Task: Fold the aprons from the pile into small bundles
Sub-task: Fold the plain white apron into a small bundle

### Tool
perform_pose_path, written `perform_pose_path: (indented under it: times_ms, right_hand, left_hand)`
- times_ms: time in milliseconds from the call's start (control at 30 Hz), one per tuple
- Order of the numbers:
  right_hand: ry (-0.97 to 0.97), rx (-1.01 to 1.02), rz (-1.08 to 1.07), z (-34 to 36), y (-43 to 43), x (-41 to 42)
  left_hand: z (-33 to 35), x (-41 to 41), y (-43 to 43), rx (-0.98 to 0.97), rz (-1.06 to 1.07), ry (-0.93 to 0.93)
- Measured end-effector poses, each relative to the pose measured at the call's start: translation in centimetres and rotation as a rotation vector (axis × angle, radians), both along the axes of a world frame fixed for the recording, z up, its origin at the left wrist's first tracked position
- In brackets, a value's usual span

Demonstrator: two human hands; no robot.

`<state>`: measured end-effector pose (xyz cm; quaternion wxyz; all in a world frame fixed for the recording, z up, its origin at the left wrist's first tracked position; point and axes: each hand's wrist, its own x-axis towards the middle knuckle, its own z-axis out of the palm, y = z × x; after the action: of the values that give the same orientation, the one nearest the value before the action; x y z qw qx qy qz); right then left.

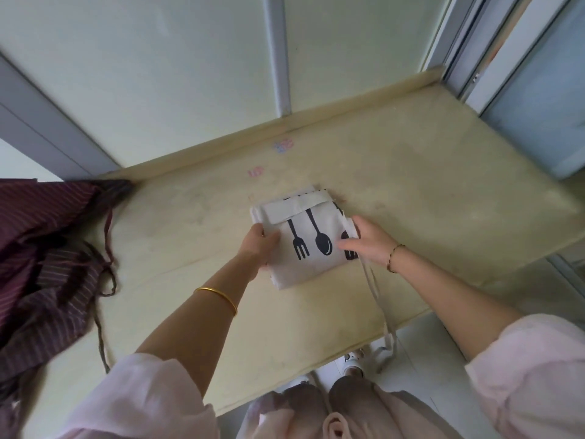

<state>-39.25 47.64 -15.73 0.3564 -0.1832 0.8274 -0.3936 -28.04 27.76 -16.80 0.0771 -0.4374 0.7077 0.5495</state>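
Note:
A white apron (300, 264) printed with a black fork and spoon lies folded into a small rectangle in the middle of the pale yellow table (443, 185). My left hand (258, 245) grips its left edge, thumb on top and fingers under the fabric. My right hand (368, 240) rests on its right side, fingers laid over the print. The apron's white strap (384, 318) runs from under my right hand over the table's near edge and hangs down.
A pile of dark maroon striped aprons (47, 264) lies at the table's left end, its thin ties trailing onto the tabletop. Two small stickers (283, 145) sit near the back rim. A wall stands behind the table and a glass door at the right.

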Motion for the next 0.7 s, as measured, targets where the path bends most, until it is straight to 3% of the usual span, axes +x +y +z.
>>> perform_pose_path:
  times_ms: [133,300,567,633,700]
  right_hand:
    - [-0.021,-0.021,0.118,-0.2,-0.6,-0.5]
    - [0.074,0.167,0.138,-0.9,-2.0,-1.3]
    - [0.076,0.303,0.115,-0.7,-2.0,-3.1]
    - [0.166,0.489,0.182,0.1,-1.8,-5.1]
    - [0.399,0.654,0.165,1.4,-1.8,-7.3]
  left_hand:
    - [0.1,0.2,-0.2,-0.005,0.056,0.019]
    - [0.2,-0.3,0.1,-0.153,-0.013,-0.027]
    - [0.5,-0.9,0.2,-0.383,-0.226,-0.370]
    - [0.5,-1.1,0.2,-0.378,-0.224,-0.384]
    - [0.5,-1.2,0.1,-0.387,-0.216,-0.392]
